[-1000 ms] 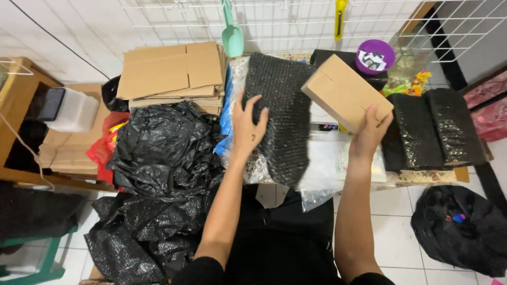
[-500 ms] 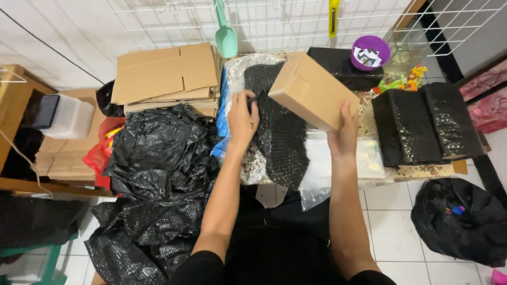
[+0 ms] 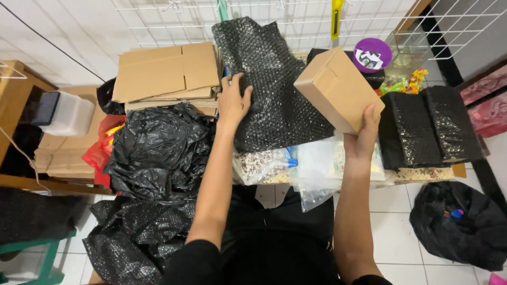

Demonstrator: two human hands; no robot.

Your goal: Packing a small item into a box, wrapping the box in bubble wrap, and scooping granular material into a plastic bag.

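A: At the centre of the frame, what is the left hand [image 3: 233, 103] doing?

B: It is gripping the left edge of a black bubble-wrap sheet [image 3: 272, 89], fingers closed on the material. The sheet is standing lifted, its top reaching to the white wire grid [image 3: 174, 24] at the upper edge.

A: And the right hand [image 3: 363, 138]?

B: It is holding a small closed cardboard box [image 3: 339, 88] from below, thumb on the near face, fingers hidden behind. The box is hanging tilted in the air, right of centre, clear of the table.

A: How is the box lying against the sheet?

B: The box is sitting just to the right of the sheet, its left corner overlapping the sheet's right edge in this view; whether they are touching, I cannot tell. Its long axis is running from upper left to lower right. The right hand is nearer the box, the left is nearer the sheet.

A: Around them?

B: Flattened cardboard [image 3: 166, 71] is lying at upper left, crumpled black plastic bags [image 3: 158, 150] below it, two black-wrapped parcels [image 3: 428, 126] at right, and a purple lid [image 3: 372, 54] at the top.
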